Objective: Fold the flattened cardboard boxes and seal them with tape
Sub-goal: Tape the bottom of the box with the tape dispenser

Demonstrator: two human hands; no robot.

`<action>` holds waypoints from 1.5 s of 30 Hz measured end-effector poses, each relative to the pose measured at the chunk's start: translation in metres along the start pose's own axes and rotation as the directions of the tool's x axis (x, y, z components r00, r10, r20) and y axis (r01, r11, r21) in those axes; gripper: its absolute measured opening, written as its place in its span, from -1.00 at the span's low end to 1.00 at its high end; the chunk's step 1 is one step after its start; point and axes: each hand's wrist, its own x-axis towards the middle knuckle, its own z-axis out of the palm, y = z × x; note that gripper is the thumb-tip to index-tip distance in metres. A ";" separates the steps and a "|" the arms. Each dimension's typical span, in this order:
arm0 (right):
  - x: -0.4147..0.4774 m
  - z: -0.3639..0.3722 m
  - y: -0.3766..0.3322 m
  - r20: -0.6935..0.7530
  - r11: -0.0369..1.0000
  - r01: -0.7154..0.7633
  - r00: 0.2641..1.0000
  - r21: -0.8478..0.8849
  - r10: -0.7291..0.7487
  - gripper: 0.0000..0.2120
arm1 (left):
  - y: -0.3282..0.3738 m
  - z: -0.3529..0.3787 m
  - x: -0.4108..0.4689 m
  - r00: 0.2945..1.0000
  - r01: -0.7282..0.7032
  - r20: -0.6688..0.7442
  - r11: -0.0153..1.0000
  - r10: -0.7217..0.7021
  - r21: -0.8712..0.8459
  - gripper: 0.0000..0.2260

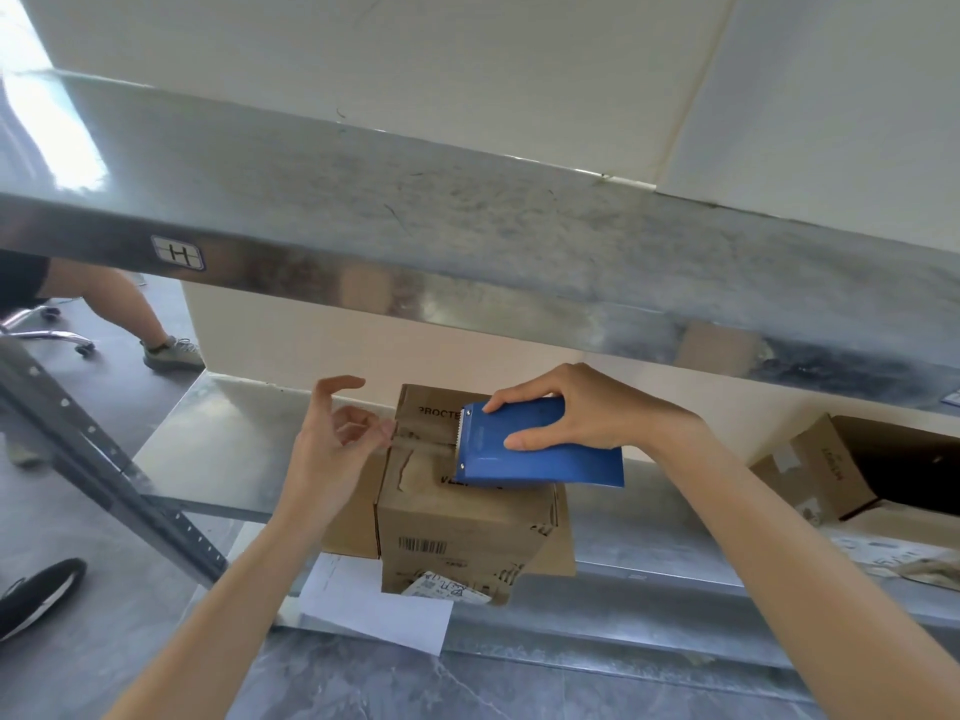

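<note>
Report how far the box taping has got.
Done: the cardboard box stands folded on the shelf, top flaps closed. In hand: the right hand holds the blue tape dispenser on its top, and the left hand pinches the tape end at the left edge. Left: cutting and pressing down that strip, and the second box at right, lying open on its side.

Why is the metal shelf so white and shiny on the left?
Head view: light glares off the metal shelf at the upper left, washing it white; the wide lens makes its edge slant; the box and tape dispenser look sharp.
</note>
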 end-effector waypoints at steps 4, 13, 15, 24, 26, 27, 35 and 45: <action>0.002 -0.002 0.000 0.015 1.000 -0.002 1.000 0.000 0.002 -0.67 | -0.002 0.002 0.006 0.994 0.097 -0.034 0.987 -0.103 -0.130 -0.59; 0.003 -0.003 0.001 0.036 1.000 -0.015 0.999 0.004 0.014 -0.68 | -0.006 0.005 0.009 0.980 0.172 -0.072 0.975 -0.184 -0.142 -0.59; 0.003 -0.003 0.001 0.037 1.000 -0.017 0.999 0.003 0.017 -0.67 | -0.007 0.005 0.008 0.981 0.168 -0.073 0.978 -0.178 -0.128 -0.60; 0.001 -0.001 0.002 0.027 1.000 -0.017 0.999 -0.006 0.018 -0.67 | -0.020 0.008 0.006 0.980 0.169 -0.100 0.985 -0.172 -0.043 -0.63; 0.001 -0.001 0.002 0.022 1.000 -0.024 0.999 -0.005 0.024 -0.67 | -0.021 0.012 0.003 0.978 0.161 -0.133 0.987 -0.162 -0.015 -0.66; 0.001 -0.001 0.003 0.021 1.000 -0.026 0.999 -0.003 0.026 -0.67 | -0.022 0.015 0.002 0.977 0.151 -0.150 0.989 -0.149 0.002 -0.68; 0.005 -0.002 0.003 0.018 1.000 -0.023 1.000 0.001 0.023 -0.68 | -0.030 0.018 -0.001 0.971 0.113 -0.220 0.991 -0.094 0.074 -0.75; 0.004 -0.001 0.005 0.023 1.000 -0.011 1.000 -0.009 0.011 -0.66 | -0.051 0.013 -0.007 0.976 0.120 -0.203 0.969 -0.076 0.215 -0.77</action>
